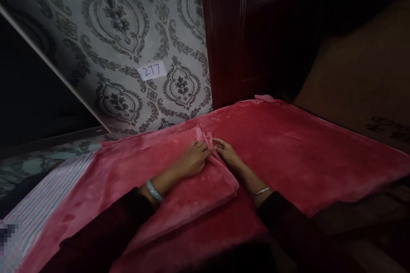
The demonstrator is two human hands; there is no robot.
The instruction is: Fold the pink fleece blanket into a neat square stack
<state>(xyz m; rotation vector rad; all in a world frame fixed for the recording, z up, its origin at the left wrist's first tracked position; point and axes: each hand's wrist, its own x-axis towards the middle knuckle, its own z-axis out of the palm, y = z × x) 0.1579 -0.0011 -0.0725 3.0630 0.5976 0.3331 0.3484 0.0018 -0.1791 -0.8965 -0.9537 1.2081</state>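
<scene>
A red plush blanket is spread before me, its left part folded over in layers. My left hand lies on the folded layer with its fingers curled around the edge near the upper corner. Just right of it, my right hand pinches the same folded edge from the other side. The bunched corner of the fold sticks up between and beyond both hands. A pale bangle is on my left wrist and a thin silver bangle on my right.
A blue-white striped cloth shows at left beside the blanket. Patterned wallpaper with a paper label reading 277 rises behind. A dark red door stands at the back, and a brown cardboard box borders the right.
</scene>
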